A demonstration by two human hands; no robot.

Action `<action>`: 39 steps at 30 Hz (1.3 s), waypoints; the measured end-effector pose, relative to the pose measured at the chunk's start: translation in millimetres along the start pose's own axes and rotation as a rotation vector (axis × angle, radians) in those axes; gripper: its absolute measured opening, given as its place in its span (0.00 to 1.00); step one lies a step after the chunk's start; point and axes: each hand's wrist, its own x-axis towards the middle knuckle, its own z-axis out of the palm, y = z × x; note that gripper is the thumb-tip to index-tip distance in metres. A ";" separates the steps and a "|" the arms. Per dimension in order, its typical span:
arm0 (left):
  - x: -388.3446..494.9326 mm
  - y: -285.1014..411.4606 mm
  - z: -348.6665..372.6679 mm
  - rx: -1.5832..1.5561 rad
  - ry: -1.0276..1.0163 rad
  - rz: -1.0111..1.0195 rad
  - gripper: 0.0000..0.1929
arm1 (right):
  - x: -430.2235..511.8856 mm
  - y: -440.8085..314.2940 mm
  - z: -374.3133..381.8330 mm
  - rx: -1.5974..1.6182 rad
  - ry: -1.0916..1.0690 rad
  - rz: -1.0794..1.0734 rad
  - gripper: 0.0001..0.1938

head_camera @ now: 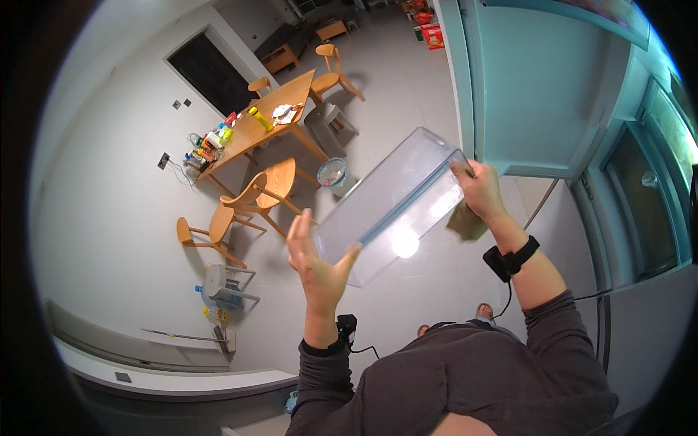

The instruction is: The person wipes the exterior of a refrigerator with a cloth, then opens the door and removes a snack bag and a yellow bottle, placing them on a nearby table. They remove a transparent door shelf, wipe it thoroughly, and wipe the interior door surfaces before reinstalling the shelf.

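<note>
A clear plastic bin, like a refrigerator drawer [390, 185], is held tilted in the air before me, with a bluish strip along its length and bright glare on its near side. My left hand [316, 261] grips its lower left end, thumb on the near edge and fingers spread around the end. At the upper right end, my right hand [480, 188] has its fingers over the corner. Just below that hand hangs a crumpled brownish-yellow cloth [468, 222], blurred; how it is held is partly hidden. Both wrists wear black straps with small cabled devices.
A wooden table [248, 139] carries bottles and other items, with wooden chairs [275, 182] around it. A lidless bucket [335, 174] stands on the tiled floor. A blue-lit panel [545, 92] rises on my right. At left are a grey stool [221, 280] and a long-handled floor tool [185, 335].
</note>
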 end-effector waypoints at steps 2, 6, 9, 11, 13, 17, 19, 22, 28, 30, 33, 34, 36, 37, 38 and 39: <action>-4.4 -1.7 0.0 0.015 0.168 -0.078 0.50 | 0.3 12.8 7.5 0.192 0.084 0.142 0.18; -28.1 -2.2 28.1 -0.599 0.230 -0.238 0.52 | -11.4 27.0 25.8 0.426 0.174 0.353 0.17; -41.5 -2.0 54.7 -0.943 -0.082 -0.279 0.53 | -33.5 18.5 45.8 0.585 0.048 0.514 0.18; -38.5 -2.1 70.8 -0.865 -0.114 -0.198 0.53 | -49.5 9.4 62.3 0.595 -0.034 0.562 0.18; -33.0 -0.2 79.8 -0.900 -0.065 -0.132 0.55 | -67.3 -1.8 74.8 0.599 -0.144 0.617 0.18; -27.5 5.3 78.5 -1.006 0.126 -0.097 0.52 | -95.2 -14.3 92.1 0.562 -0.385 0.567 0.20; -27.0 3.9 67.3 -0.978 0.158 -0.143 0.48 | -108.8 -18.0 95.6 0.511 -0.541 0.566 0.21; -24.9 1.7 57.3 -1.035 0.216 -0.280 0.45 | -119.2 -16.4 89.3 0.351 -0.755 0.478 0.27; -22.9 -8.0 35.5 -0.888 0.278 -0.340 0.43 | -105.9 -17.6 51.6 0.059 -0.817 0.352 0.23; -25.0 -10.3 31.6 -0.824 0.271 -0.365 0.43 | -103.3 -26.7 36.2 0.245 -0.841 0.395 0.19; -26.8 -11.0 32.3 -0.802 0.271 -0.376 0.43 | -102.2 -52.8 24.2 0.504 -0.753 0.449 0.11; -27.3 -10.2 34.3 -0.801 0.266 -0.367 0.43 | -102.8 -62.2 26.4 0.563 -0.676 0.395 0.10; -27.9 -7.3 38.0 -0.823 0.255 -0.384 0.43 | -109.0 -79.9 37.1 0.654 -0.460 0.188 0.09; -28.4 -5.4 39.6 -0.828 0.254 -0.386 0.44 | -116.4 -86.1 42.3 0.747 -0.373 0.136 0.13; -28.3 -3.5 41.3 -0.855 0.238 -0.382 0.44 | -119.3 -88.8 57.5 0.642 -0.341 -0.032 0.16; -28.3 -1.8 42.5 -0.879 0.232 -0.374 0.45 | -120.5 -88.4 72.9 0.571 -0.317 -0.246 0.19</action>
